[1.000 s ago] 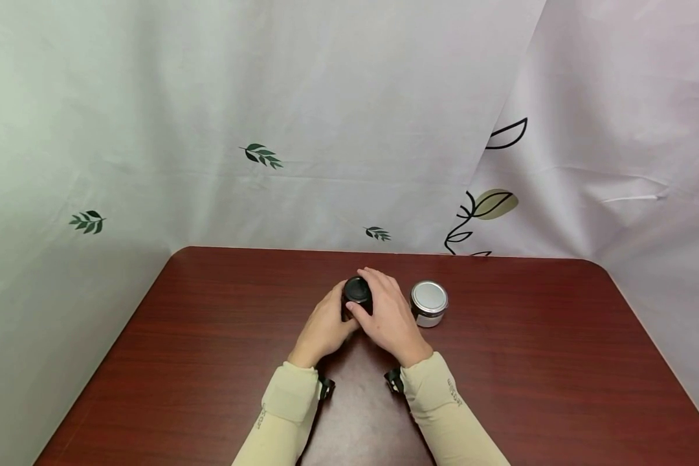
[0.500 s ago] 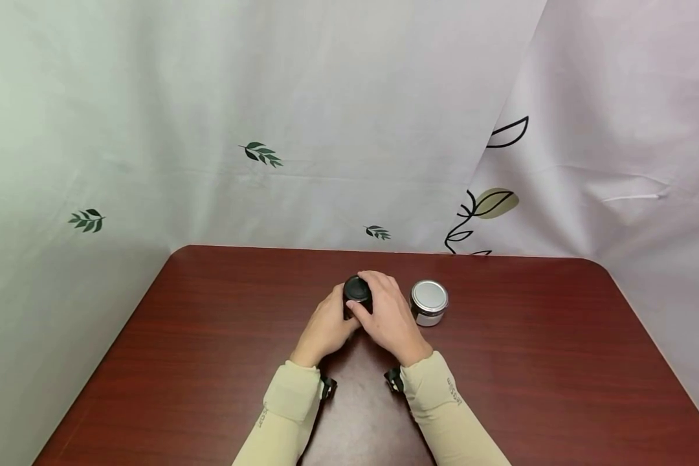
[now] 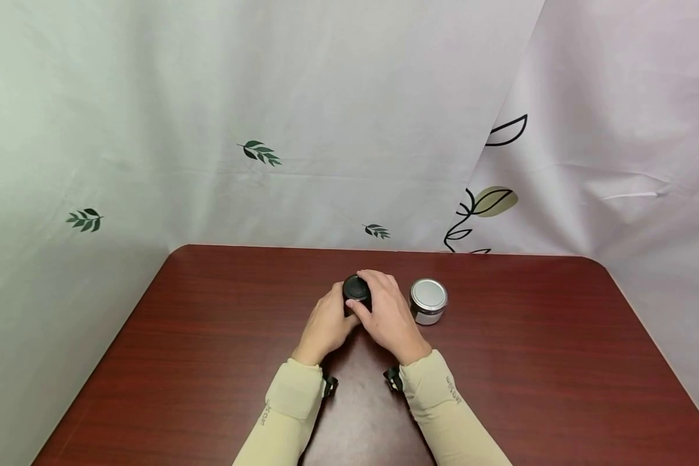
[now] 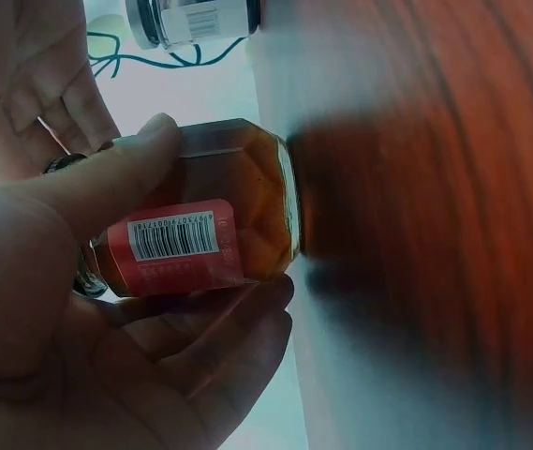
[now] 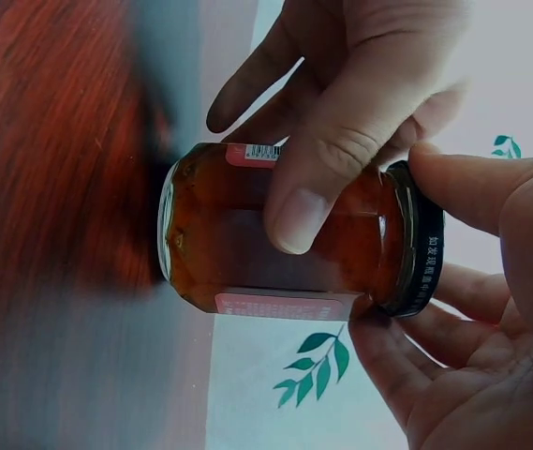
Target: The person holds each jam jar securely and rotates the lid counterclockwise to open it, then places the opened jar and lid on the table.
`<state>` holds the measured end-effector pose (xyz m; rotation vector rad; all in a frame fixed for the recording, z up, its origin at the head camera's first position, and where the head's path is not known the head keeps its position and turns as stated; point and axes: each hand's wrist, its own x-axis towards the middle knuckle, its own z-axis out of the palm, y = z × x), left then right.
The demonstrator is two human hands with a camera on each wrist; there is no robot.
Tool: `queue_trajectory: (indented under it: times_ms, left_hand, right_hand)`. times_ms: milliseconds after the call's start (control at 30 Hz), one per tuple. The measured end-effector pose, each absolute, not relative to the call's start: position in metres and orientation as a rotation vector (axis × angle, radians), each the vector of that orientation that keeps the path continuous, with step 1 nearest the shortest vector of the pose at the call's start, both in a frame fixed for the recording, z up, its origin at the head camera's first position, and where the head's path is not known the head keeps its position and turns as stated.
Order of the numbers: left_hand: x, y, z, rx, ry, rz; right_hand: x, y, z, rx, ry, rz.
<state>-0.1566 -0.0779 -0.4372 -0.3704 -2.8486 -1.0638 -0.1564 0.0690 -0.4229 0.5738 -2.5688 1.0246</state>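
Note:
A faceted glass jar (image 5: 233,225) with amber-brown contents, red labels and a black lid (image 3: 356,287) stands upright between both hands. My left hand (image 3: 325,327) grips the jar's body, its thumb along one side and its fingers round the other. My right hand (image 3: 391,317) holds the lid by its rim, thumb and fingers on opposite sides. A red label (image 4: 168,272) with a barcode shows beneath the left thumb in the left wrist view. The jar's base is at or just over the table; which, I cannot tell.
Just right of the right hand stands a second jar (image 3: 428,296) with a silver lid and pale label. The reddish-brown wooden table (image 3: 536,362) has rounded far corners. Behind it hangs a white curtain (image 3: 349,97) with leaf prints.
Both hands keep their grip on the jar and lid. The left forearm has shifted very slightly to the right; the second jar stays put.

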Motion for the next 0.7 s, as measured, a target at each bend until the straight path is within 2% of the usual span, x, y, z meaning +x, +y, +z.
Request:
queue_trajectory:
  times_ms: [700]
  left_hand:
    - [-0.1586, -0.0789, -0.4346, -0.354, -2.797, -1.152]
  right_hand:
    - [-0.1549, 0.0688, -0.4211, 0.602, -2.541, 1.012]
